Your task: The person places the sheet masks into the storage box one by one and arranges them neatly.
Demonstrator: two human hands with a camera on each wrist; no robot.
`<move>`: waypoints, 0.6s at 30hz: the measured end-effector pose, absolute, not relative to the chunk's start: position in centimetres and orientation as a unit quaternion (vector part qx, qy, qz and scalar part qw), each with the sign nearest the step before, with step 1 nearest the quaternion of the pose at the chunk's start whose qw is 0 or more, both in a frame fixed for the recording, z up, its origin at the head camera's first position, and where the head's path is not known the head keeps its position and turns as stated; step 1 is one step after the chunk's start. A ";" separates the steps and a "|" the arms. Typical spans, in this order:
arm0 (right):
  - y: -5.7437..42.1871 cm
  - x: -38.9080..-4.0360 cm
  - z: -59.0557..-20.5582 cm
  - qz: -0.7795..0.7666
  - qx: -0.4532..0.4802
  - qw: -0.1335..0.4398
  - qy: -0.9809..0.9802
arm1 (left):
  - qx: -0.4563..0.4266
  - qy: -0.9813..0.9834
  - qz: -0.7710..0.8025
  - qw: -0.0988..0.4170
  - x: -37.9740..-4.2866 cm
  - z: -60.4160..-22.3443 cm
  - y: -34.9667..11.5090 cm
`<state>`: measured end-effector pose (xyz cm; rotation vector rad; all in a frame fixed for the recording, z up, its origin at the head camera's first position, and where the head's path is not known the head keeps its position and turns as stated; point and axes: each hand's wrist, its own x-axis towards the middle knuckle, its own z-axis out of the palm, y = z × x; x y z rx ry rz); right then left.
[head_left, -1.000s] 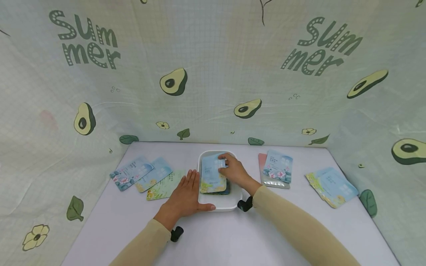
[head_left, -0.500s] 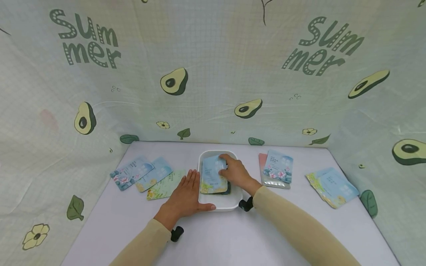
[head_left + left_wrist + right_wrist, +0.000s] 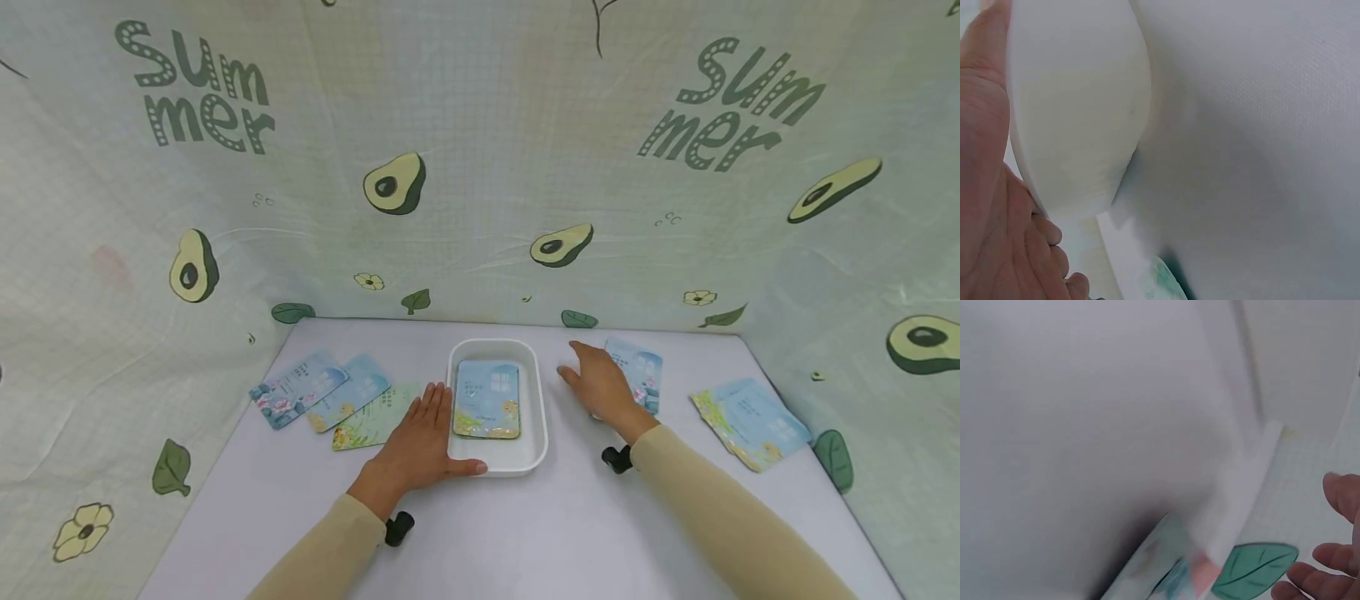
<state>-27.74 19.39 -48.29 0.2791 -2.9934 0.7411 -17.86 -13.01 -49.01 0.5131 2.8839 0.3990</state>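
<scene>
A light blue face mask packet (image 3: 486, 398) with yellow flowers along its bottom lies flat in the white tray (image 3: 532, 450), towards its left side. My left hand (image 3: 420, 442) rests against the tray's left side, fingers straight and thumb along the near rim; the left wrist view shows the palm beside the tray's outer wall (image 3: 1079, 112). To the right of the tray my right hand (image 3: 603, 387) hovers with nothing in its fingers, partly covering a blue packet (image 3: 637, 367) with pink flowers. In the right wrist view its fingers (image 3: 1329, 578) are spread apart.
Left of the tray, several packets overlap: a blue floral one (image 3: 300, 387), a light blue one (image 3: 352, 392) and a green one (image 3: 378, 417), partly behind my left hand. More light blue packets (image 3: 753, 421) are stacked at the far right. A patterned cloth (image 3: 480, 167) hangs behind the table.
My right hand has let go of the light blue packet, which now lies straight in the tray. That hand has moved right, over the flowered packets. My left hand has stayed put.
</scene>
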 end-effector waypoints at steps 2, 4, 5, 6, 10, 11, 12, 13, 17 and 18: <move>21.4 -27.5 -49.2 0.214 0.089 0.012 -0.973 | 0.174 0.971 0.140 0.090 -17.8 -49.0 -12.9; 23.2 -27.1 -49.9 0.188 0.095 0.006 -0.978 | 0.172 0.971 0.139 0.092 -17.8 -49.0 -12.9; 24.0 -26.9 -50.2 0.178 0.097 0.004 -0.979 | 0.171 0.971 0.136 0.093 -17.8 -49.0 -12.9; 24.8 -26.7 -50.4 0.168 0.099 0.004 -0.981 | 0.170 0.972 0.137 0.091 -17.8 -49.0 -12.9; 27.2 -25.8 -51.1 0.142 0.099 -0.004 -0.985 | 0.165 0.972 0.137 0.094 -17.8 -49.0 -12.8; 27.7 -25.6 -51.3 0.140 0.097 -0.007 -0.985 | 0.165 0.972 0.138 0.095 -17.8 -48.9 -12.8; 28.1 -25.5 -51.5 0.137 0.096 -0.010 -0.986 | 0.165 0.971 0.142 0.094 -17.7 -48.9 -12.8; 28.4 -25.3 -51.7 0.136 0.095 -0.015 -0.986 | 0.166 0.971 0.146 0.094 -17.7 -48.9 -12.8; 29.1 -24.9 -52.3 0.141 0.090 -0.038 -0.985 | 0.167 0.971 0.139 0.098 -17.8 -48.9 -12.7; 29.1 -24.9 -52.5 0.143 0.091 -0.044 -0.985 | 0.168 0.971 0.140 0.096 -17.8 -49.0 -12.7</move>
